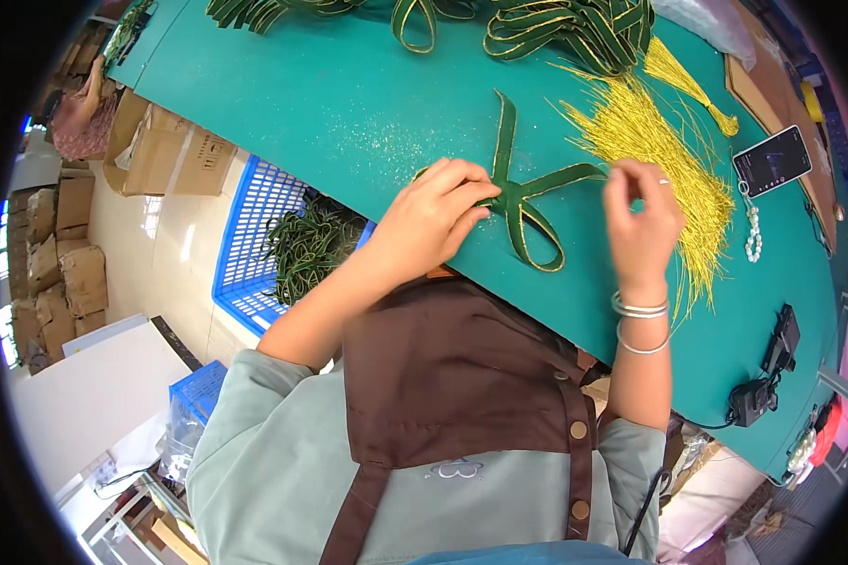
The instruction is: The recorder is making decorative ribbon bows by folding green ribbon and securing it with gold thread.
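Observation:
A dark green ribbon bow with gold edges lies on the green table near its front edge. One ribbon end points away from me, and a loop hangs toward me. My left hand is closed over the bow's left side, its fingertips by the centre knot and hiding the left loop. At the right, my right hand has its fingers pinched at the tip of the ribbon part that stretches out rightward. Beside that hand lies a spread bundle of thin gold wire ties.
Piles of similar green bows lie at the far edge. A phone with a beaded strap and a black adapter sit at right. A blue basket holding green bows stands on the floor at left; another person is at far left.

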Tool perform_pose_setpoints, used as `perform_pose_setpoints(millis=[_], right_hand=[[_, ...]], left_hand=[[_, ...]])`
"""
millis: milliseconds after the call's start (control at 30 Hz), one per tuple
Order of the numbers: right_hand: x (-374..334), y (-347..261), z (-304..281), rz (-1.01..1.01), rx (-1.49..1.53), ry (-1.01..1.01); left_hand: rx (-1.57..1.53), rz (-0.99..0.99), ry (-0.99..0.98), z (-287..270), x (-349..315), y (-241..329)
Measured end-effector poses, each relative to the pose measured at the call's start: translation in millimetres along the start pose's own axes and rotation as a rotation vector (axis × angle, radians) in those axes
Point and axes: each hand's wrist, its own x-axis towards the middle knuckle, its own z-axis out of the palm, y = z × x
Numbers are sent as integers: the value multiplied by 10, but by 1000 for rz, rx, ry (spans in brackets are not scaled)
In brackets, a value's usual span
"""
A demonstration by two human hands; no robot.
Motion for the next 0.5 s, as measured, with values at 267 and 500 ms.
perform_pose_setpoints(millis=[267,500], right_hand=[[11,212,-224,68,-235,177],[-143,-230,201,-238,-67,-223]], left_hand=[[48,251,-83,-98,237,-257],[-29,55,19,40,157,-153]])
